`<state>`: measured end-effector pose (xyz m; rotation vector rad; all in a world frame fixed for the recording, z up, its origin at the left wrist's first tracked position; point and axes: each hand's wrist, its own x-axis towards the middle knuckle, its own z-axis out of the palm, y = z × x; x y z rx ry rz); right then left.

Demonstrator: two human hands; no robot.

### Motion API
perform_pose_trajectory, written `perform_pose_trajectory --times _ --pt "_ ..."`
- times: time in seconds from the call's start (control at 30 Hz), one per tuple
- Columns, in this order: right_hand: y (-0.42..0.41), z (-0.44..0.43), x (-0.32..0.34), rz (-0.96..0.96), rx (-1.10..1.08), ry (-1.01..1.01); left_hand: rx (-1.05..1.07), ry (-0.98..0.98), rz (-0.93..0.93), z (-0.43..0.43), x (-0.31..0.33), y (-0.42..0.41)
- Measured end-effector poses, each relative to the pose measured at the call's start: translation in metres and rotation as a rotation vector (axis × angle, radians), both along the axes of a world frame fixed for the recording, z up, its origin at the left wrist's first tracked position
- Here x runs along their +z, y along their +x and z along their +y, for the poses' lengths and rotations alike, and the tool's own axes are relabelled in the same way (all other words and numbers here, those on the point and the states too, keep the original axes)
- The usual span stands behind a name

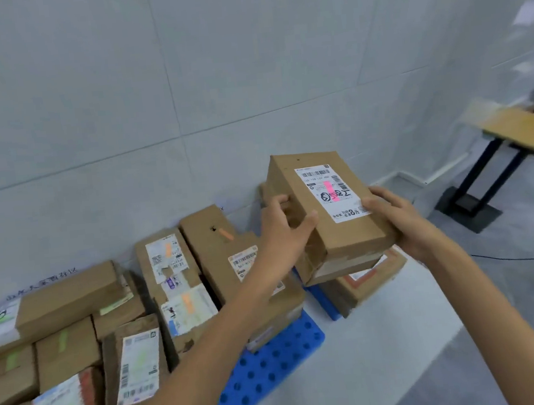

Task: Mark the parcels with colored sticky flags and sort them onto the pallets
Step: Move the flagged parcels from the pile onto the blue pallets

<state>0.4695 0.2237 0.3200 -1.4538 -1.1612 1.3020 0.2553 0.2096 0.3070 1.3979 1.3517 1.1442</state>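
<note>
I hold a brown cardboard parcel [332, 205] with both hands, tilted, above a stack on the right blue pallet [322, 298]. Its white shipping label carries a pink sticky flag [329, 190]. My left hand [283, 227] grips the parcel's left side, thumb on the top face. My right hand [396, 218] grips its near right corner. Below it lies a parcel with a red-bordered label [366, 277]. On the middle blue pallet [269, 367] lie parcels with orange flags [226, 234]. At the left lie parcels with green flags [62, 341].
A tiled wall stands right behind the parcel rows. A wooden bench with black metal legs [491, 159] stands at the right. A black cable [522, 258] runs across the grey floor. The floor in front of the pallets is bare.
</note>
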Motion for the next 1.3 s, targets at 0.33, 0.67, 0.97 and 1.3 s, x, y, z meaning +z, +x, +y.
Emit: perform_pose_trajectory --times 0.33,0.67,0.97,1.3 --pt "0.139 0.079 -0.077 -0.276 0.322 -0.278 0.054 -0.384 0.01 0.036 -0.094 0.145" --pt "0.157 0.107 -0.141 -0.334 0.448 -0.202 0.171 -0.454 0.06 0.047 -0.122 0.177" --pt "0.147 0.104 -0.137 -0.548 0.399 -0.028 0.162 -0.36 0.099 0.046 -0.118 0.18" --pt "0.061 0.054 -0.073 -0.515 0.304 0.43 0.226 -0.115 0.21 -0.005 -0.057 0.087"
